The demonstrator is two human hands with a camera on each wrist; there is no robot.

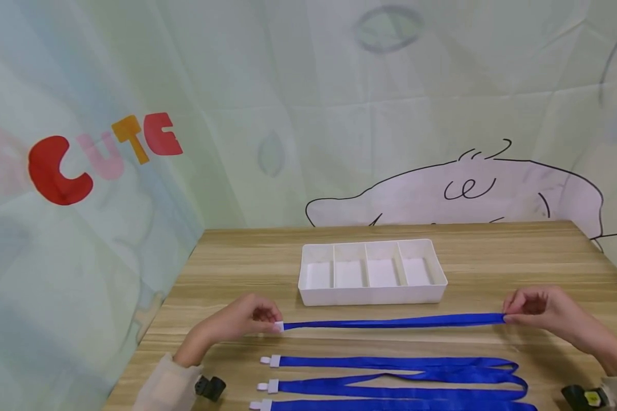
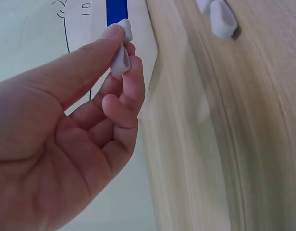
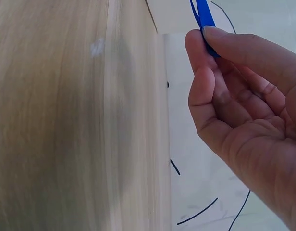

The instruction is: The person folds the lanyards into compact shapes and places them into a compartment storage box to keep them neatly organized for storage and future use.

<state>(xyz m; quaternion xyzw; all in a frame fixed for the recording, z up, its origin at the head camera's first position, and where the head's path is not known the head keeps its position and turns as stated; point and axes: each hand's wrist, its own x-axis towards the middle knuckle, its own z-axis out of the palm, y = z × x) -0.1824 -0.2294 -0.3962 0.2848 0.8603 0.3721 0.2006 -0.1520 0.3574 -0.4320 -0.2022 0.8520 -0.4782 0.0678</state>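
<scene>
A blue lanyard (image 1: 391, 323) is stretched nearly straight from side to side between both hands, in front of the white box. At its left end my left hand (image 1: 254, 315) pinches the white plastic clip (image 2: 121, 60) between thumb and fingertips. My right hand (image 1: 537, 308) pinches the looped blue end (image 3: 205, 19) between thumb and forefinger. Nearer to me, several more blue lanyards (image 1: 339, 362) lie side by side on the table, their white clips (image 1: 273, 386) to the left and loops to the right. The nearest is cut off by the frame's lower edge.
Behind the held lanyard stands a white box (image 1: 372, 295) with several compartments and nothing in them. The wooden table (image 1: 247, 251) ends at a printed curtain (image 1: 267, 114). Dark wrist cameras (image 1: 211, 388) sit at both sleeves.
</scene>
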